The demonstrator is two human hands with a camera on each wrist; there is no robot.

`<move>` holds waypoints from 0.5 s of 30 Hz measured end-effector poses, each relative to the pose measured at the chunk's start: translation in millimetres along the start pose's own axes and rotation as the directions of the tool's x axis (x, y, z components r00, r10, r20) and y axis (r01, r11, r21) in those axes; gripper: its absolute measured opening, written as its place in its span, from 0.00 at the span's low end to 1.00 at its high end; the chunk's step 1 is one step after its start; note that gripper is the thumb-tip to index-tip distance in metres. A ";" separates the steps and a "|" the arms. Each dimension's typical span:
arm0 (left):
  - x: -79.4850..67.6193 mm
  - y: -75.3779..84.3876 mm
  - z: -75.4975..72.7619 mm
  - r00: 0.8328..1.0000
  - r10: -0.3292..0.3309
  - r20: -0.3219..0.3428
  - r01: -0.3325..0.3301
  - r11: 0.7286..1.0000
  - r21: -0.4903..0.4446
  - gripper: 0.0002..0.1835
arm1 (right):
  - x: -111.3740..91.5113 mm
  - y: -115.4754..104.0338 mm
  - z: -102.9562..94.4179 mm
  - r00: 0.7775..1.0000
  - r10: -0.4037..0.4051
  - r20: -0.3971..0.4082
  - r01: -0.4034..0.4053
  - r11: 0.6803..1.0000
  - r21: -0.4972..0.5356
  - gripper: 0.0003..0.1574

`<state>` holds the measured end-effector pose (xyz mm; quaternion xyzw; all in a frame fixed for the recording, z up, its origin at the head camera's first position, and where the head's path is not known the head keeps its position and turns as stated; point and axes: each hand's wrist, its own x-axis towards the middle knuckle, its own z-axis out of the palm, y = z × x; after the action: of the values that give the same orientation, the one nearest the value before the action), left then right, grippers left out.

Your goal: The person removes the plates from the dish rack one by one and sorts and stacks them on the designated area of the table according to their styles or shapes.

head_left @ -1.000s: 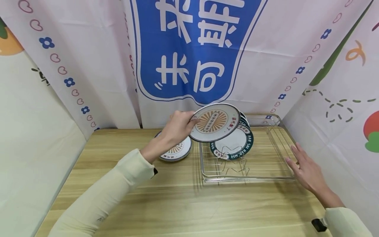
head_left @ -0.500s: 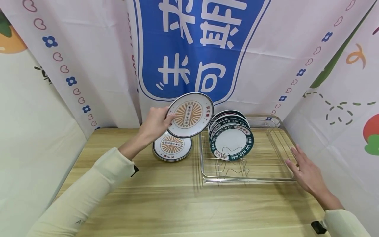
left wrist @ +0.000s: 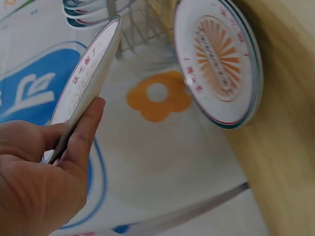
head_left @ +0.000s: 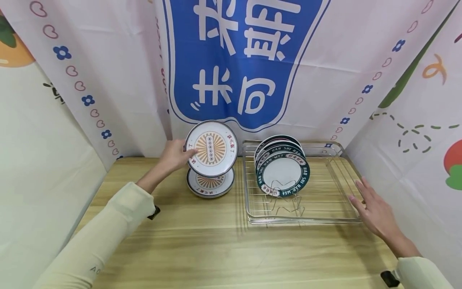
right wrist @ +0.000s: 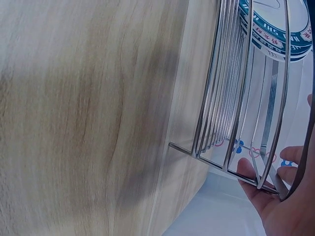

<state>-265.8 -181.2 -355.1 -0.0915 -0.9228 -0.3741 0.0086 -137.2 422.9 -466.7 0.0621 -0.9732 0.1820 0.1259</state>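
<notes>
My left hand (head_left: pixel 176 154) pinches a white plate (head_left: pixel 213 146) with an orange sunburst by its left edge, thumb on the front and fingers behind. The plate is tilted up above a stack of matching plates (head_left: pixel 209 188) on the table, and partly covers them. In the left wrist view, the held plate (left wrist: pixel 93 69) appears nearly edge-on, apart from the stacked plates (left wrist: pixel 216 64). My right hand (head_left: pixel 375 210) rests with extended fingers at the right side of a wire dish rack (head_left: pixel 325 220). In the right wrist view, the thumb (right wrist: pixel 248 172) lies against the rack's end.
Several green-rimmed plates (head_left: pixel 283 174) stand upright, leaning one behind another, in the rack's left part. A wooden table (head_left: pixel 216 253) lies underneath. A printed cloth (head_left: pixel 137 80) hangs behind it, with more cloth at both sides.
My left hand has carried the sunburst plate leftward from in front of the rack to over the stack, lowering it lately. My right hand has stayed at the rack's right side.
</notes>
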 end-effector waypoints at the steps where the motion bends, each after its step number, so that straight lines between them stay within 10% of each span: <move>1: 0.3 -4.5 0.6 1.000 -0.027 0.012 0.027 1.000 -0.013 0.14 | -0.2 0.1 0.0 1.000 0.002 0.002 -0.002 1.000 0.000 0.40; 15: 6.6 -61.3 24.3 0.964 -0.199 0.177 0.213 0.975 -0.064 0.11 | 1.0 1.6 -0.2 1.000 0.006 -0.005 -0.006 1.000 -0.008 0.41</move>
<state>-281.8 -206.5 -414.3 -0.0269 -0.9085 -0.4014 -0.1126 -138.4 424.4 -466.7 0.0580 -0.9739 0.1785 0.1278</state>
